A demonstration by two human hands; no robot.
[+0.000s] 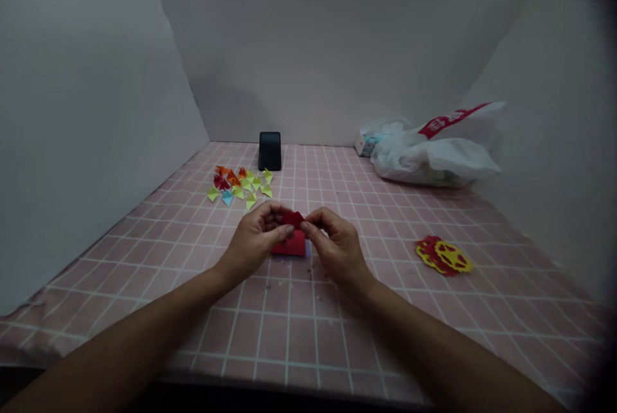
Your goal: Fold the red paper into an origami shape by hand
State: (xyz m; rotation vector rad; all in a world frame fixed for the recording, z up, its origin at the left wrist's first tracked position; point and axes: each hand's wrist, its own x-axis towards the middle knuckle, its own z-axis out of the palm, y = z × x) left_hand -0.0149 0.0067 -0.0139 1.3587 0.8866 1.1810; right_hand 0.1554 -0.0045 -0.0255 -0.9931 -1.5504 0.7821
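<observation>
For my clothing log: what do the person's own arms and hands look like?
The left hand and right hand are ungloved, and no watch or bracelet shows. Both forearms are bare, with no sleeves in view. The fingers are partly hidden, so rings cannot be ruled out.

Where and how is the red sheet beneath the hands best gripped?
Probably by pinching the near right corner of the red sheet, coming from the near side: it appears to lie flat, that corner shows uncovered, and the left hand overlaps its left part. Purple paper shows beneath.
</observation>
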